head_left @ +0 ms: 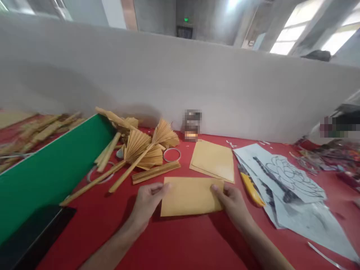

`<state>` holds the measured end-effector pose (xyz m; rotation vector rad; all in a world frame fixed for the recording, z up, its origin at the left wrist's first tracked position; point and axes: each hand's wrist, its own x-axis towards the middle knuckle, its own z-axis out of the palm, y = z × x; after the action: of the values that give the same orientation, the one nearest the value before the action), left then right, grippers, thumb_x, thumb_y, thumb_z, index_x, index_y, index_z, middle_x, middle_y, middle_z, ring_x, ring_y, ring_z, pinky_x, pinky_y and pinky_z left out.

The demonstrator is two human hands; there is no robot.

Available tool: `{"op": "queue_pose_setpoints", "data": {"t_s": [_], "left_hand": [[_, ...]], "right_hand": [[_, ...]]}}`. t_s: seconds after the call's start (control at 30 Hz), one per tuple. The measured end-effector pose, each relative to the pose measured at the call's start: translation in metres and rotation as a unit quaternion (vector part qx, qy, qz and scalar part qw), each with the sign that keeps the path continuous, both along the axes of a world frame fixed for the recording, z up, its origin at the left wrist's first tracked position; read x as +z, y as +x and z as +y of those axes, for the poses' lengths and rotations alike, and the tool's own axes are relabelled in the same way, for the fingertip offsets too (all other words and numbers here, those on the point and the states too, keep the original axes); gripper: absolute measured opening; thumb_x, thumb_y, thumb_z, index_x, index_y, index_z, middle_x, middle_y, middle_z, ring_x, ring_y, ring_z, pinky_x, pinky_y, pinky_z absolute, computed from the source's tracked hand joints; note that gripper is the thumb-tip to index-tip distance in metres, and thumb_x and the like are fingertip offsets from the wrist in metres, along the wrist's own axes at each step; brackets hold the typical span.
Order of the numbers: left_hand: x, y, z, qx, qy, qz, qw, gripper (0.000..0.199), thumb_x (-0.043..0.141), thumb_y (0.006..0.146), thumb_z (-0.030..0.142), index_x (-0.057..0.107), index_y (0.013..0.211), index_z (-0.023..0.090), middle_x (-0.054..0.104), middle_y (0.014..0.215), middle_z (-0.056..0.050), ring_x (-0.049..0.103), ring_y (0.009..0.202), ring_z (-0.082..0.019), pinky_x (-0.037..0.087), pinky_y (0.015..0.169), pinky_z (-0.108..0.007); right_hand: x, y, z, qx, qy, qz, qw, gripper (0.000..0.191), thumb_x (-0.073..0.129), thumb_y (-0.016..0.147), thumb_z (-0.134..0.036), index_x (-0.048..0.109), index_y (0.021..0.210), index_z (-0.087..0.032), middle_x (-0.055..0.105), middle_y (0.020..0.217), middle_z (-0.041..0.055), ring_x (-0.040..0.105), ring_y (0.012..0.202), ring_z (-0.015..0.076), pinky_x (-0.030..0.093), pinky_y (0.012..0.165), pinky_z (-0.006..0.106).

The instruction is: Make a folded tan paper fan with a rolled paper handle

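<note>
A tan sheet of paper (191, 198), apparently folded into a rectangle, is held by both hands just above the red tabletop (180, 243). My left hand (149, 202) pinches its left edge, thumb on top. My right hand (232, 200) grips the right edge the same way; the fingers beneath are hidden. Right behind it lies a small stack of tan paper sheets (215, 159). To the left, beyond my left hand, rest a pleated paper strip (156, 172) and several fan-shaped pleated paper pieces with long stems (137, 146).
A yellow utility knife (251, 189) lies beside white sheets with ink drawings (298, 183) on the right. A green divider (56, 165) and a black flat object (36, 232) stand at left. A ring (172, 149) lies near the pale partition (180, 82). Paper scraps are scattered about.
</note>
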<state>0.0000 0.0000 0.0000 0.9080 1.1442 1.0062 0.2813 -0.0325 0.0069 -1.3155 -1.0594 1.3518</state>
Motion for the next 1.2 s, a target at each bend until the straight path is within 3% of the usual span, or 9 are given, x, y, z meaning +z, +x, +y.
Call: {"op": "queue_pose_setpoints", "data": {"t_s": [0.33,0.53,0.87,0.97,1.07,1.13,1.2], "left_hand": [[0.004,-0.002,-0.001,-0.009,0.025,0.009,1.000,0.031,0.083,0.078,0.048,0.079,0.077,0.017,0.078,0.076,-0.005,0.070,0.070,-0.023,0.053,0.066,-0.029],[0.002,-0.004,0.001,0.002,0.062,0.064,0.996,0.042,0.081,0.077,0.057,0.071,0.066,0.018,0.069,0.065,-0.002,0.064,0.063,-0.020,0.052,0.060,-0.027],[-0.001,-0.008,0.005,-0.005,0.071,0.113,0.991,0.036,0.075,0.082,0.055,0.070,0.072,0.020,0.069,0.071,-0.002,0.068,0.072,-0.023,0.055,0.064,-0.029],[-0.002,-0.009,0.005,-0.017,0.095,0.137,0.986,0.038,0.074,0.083,0.053,0.064,0.067,0.020,0.064,0.066,0.001,0.063,0.067,-0.019,0.050,0.061,-0.025],[-0.003,-0.013,0.005,-0.024,0.158,0.221,0.962,0.043,0.069,0.087,0.055,0.059,0.063,0.020,0.058,0.063,0.002,0.056,0.063,-0.017,0.044,0.057,-0.024],[-0.003,-0.017,0.005,-0.022,0.196,0.279,0.940,0.040,0.067,0.089,0.053,0.061,0.067,0.021,0.058,0.066,0.001,0.056,0.066,-0.018,0.044,0.061,-0.025],[-0.003,-0.021,0.005,-0.019,0.225,0.321,0.920,0.036,0.066,0.091,0.052,0.064,0.071,0.022,0.062,0.073,0.000,0.059,0.072,-0.020,0.047,0.069,-0.028]], "right_hand": [[0.009,-0.002,0.002,-0.017,-0.015,-0.007,1.000,0.050,0.081,0.082,-0.061,0.080,0.101,-0.015,0.080,0.094,0.0108,0.075,0.081,0.0308,0.059,0.073,0.037],[0.014,-0.005,0.001,-0.009,-0.020,-0.007,1.000,0.057,0.079,0.081,-0.066,0.078,0.103,-0.013,0.079,0.095,0.0131,0.074,0.086,0.0331,0.058,0.074,0.038],[0.008,-0.005,0.003,-0.027,0.025,-0.066,0.997,0.053,0.070,0.087,-0.067,0.073,0.084,-0.014,0.071,0.081,0.0071,0.064,0.075,0.0241,0.046,0.062,0.029],[0.007,-0.003,0.003,-0.039,0.054,-0.146,0.987,0.052,0.065,0.091,-0.066,0.064,0.074,-0.016,0.060,0.069,0.0022,0.053,0.064,0.0177,0.037,0.055,0.026],[0.005,0.001,0.001,-0.065,0.107,-0.290,0.949,0.052,0.062,0.094,-0.061,0.049,0.065,-0.020,0.041,0.061,-0.0033,0.038,0.059,0.0128,0.025,0.053,0.026],[0.003,0.005,0.000,-0.065,0.130,-0.349,0.926,0.051,0.060,0.096,-0.058,0.043,0.066,-0.021,0.035,0.061,-0.0049,0.034,0.058,0.0122,0.023,0.053,0.026],[0.002,0.008,0.000,-0.045,0.134,-0.361,0.922,0.047,0.057,0.098,-0.057,0.045,0.069,-0.022,0.038,0.062,-0.0048,0.036,0.059,0.0128,0.025,0.054,0.026]]}}
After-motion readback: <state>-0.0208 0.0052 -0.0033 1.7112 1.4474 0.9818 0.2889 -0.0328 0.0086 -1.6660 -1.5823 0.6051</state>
